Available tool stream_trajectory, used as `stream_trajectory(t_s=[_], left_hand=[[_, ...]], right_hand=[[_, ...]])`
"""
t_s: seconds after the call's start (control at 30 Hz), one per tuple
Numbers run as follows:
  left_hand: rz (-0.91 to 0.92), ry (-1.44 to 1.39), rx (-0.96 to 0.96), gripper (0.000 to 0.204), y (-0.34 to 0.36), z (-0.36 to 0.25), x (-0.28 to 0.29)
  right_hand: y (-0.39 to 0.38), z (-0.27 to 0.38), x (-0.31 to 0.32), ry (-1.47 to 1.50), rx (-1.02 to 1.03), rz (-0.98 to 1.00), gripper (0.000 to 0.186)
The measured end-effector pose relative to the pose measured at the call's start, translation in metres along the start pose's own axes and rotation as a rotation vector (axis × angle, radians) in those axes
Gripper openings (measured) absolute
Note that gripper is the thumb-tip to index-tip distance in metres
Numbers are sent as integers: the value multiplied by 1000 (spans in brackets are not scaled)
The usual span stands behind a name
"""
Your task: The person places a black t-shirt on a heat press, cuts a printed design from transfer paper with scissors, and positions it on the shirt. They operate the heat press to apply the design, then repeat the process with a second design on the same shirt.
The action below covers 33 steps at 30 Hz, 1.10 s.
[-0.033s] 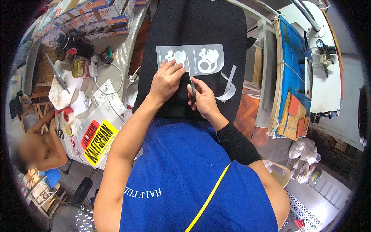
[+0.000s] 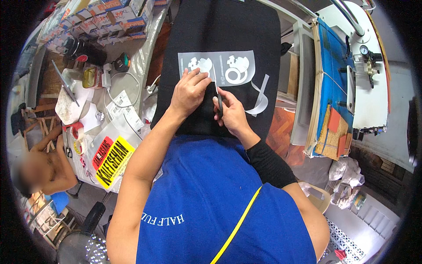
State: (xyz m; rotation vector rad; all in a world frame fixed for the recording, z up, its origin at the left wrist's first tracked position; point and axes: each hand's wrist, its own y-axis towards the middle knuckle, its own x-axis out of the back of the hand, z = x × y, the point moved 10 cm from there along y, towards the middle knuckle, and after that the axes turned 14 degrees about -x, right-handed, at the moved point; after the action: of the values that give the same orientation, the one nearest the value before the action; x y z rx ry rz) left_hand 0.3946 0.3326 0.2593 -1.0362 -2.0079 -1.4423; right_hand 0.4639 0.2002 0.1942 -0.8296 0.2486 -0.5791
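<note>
A translucent sheet [image 2: 224, 81] with two white printed designs lies on a black padded board [image 2: 224, 26] in front of me. My left hand [image 2: 191, 90] rests on the sheet's near left part, its fingers stretched out over the left design. In my right hand [image 2: 231, 110] is a pair of dark-handled scissors [image 2: 220, 103], gripped by the handles. The blades point away from me at the sheet's near edge, between the two designs. A narrow curled strip [image 2: 260, 103] of similar translucent material lies to the right of the scissors.
On the left table stand stacked boxes [image 2: 118, 20], a dark cylinder [image 2: 90, 53], a propped tablet [image 2: 66, 83], tape rolls [image 2: 78, 132] and a red-yellow printed sheet [image 2: 112, 160]. A person [image 2: 57, 169] sits there. A machine with a gauge [image 2: 364, 50] stands right.
The scissor blades have shifted slightly at the sheet's near edge, and a dark gap shows there. Both hands stay in nearly the same place.
</note>
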Motion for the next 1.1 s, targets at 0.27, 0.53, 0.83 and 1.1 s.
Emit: stream_trajectory(t_s=[0.27,0.53,0.83,1.1], left_hand=[[-21,-29,-32,29,-6,-8,1],[24,-3,46,34,-7,-16,9],[195,113,-69,53,49,-58,-52],[311,108,-152,41,44,-65,-82]], right_hand=[[10,11,1,85,34,17,50],[-8,22,6,27,109,35,53],[-100,54,174,-89,481,-792,55],[-82,64,135,-761,771,-798,37]])
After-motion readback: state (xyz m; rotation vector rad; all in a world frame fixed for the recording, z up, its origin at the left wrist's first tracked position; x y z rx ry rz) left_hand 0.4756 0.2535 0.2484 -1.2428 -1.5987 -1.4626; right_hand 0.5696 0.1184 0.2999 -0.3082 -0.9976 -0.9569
